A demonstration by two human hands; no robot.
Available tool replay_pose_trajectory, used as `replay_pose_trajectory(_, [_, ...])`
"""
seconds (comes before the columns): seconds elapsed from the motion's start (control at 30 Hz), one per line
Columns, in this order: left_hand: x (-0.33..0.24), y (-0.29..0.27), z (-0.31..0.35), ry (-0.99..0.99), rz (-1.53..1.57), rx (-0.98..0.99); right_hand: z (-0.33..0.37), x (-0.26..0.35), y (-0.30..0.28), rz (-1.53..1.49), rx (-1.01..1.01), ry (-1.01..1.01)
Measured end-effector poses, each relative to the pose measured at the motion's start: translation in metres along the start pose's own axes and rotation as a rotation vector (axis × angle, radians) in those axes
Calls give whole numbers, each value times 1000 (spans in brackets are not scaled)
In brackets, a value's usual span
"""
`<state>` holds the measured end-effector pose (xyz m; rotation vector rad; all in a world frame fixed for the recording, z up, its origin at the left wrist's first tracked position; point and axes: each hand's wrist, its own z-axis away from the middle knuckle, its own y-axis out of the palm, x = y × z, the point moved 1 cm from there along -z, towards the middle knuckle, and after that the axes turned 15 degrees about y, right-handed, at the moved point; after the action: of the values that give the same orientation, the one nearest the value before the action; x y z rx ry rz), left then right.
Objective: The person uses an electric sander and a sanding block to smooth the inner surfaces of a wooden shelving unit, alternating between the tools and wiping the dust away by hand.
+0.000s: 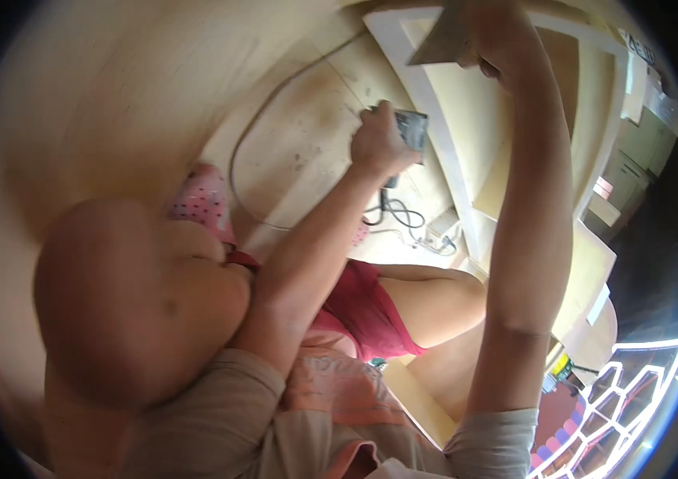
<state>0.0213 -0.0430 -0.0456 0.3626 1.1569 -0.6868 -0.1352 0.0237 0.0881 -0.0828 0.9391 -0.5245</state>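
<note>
My left hand (376,144) is closed around a dark grey, smeared rectangular block (412,130), held low over the dusty floor. Its exact kind does not show. High at the upper right, my right hand (499,44) grips a putty knife with a wide, flat, grey-brown blade (441,38) angled to the left. That blade is in front of the pale frame of an open cabinet (427,88), near its upper edge; whether it touches the surface I cannot tell. The handle is hidden in my fingers.
A grey cable (233,164) loops over the pale floor (299,136). Dark cords (403,211) and a white power strip (441,227) lie beside the cabinet's foot. My bent legs and a pink dotted shoe (202,195) are close by. Bright hexagonal lights (622,399) glow at lower right.
</note>
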Motion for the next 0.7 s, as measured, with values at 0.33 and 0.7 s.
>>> replay_pose_trajectory(0.33, [12, -3, -3, 26, -10, 41, -11, 11, 55, -1104, 267, 586])
replay_pose_trajectory(0.7, [27, 3, -11, -9, -61, 75, -33, 26, 15, -889, 378, 695])
